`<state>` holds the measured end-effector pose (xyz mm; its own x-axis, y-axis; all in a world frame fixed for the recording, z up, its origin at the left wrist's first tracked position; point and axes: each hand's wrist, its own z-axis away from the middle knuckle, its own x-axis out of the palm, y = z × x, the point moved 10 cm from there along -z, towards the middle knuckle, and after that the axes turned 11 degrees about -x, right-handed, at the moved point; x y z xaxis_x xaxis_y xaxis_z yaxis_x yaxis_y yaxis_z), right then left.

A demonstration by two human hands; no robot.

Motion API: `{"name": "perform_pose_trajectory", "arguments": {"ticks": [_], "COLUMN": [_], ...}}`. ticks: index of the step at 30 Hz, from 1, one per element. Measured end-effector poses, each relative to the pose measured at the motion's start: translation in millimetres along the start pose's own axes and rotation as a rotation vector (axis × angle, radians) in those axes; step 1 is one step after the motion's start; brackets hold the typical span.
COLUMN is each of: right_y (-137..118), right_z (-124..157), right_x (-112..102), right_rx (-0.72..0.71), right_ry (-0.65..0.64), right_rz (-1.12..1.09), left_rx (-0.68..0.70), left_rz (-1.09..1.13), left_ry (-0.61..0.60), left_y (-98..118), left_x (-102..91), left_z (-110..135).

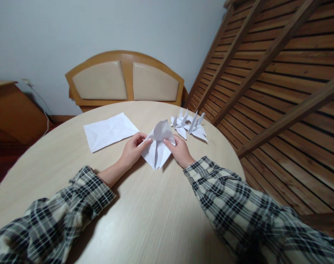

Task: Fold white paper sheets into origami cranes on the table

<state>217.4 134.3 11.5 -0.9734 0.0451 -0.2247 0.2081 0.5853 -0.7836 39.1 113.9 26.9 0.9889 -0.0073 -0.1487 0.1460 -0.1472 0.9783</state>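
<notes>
Between my two hands is a partly folded sheet of white origami paper [159, 150], a diamond shape with its upper flap lifted and curling. My left hand [134, 147] pinches its left corner, thumb on top and fingers beneath. On the opposite corner my right hand [180, 149] has the same grip, its thumb pressing near the middle crease. Several folded white paper cranes [193, 126] stand in a cluster just beyond my right hand. To the left, past my left hand, lies a stack or sheet of creased white paper [109, 132].
Everything rests on a round pale wooden table [150, 216]. Behind it stands a wooden headboard [127, 79] with two cream panels against the wall. A slatted wooden structure [282, 91] leans close along the right side. A brown cabinet [13, 110] is at far left.
</notes>
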Motion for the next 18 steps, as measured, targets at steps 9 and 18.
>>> {"name": "perform_pose_trajectory", "arguments": {"ticks": [9,18], "right_y": [-1.0,-8.9], "right_z": [-0.4,-2.9], "right_x": [2.5,2.7], "right_rx": [-0.007,-0.064], "right_ry": [-0.018,-0.041], "right_rz": [-0.009,0.028], "left_rx": [0.056,0.061], "left_rz": [-0.103,-0.125], "left_ry": [0.074,0.075], "left_y": [9.3,5.6], "left_x": [-4.8,-4.6], "left_z": [3.5,1.6]}}
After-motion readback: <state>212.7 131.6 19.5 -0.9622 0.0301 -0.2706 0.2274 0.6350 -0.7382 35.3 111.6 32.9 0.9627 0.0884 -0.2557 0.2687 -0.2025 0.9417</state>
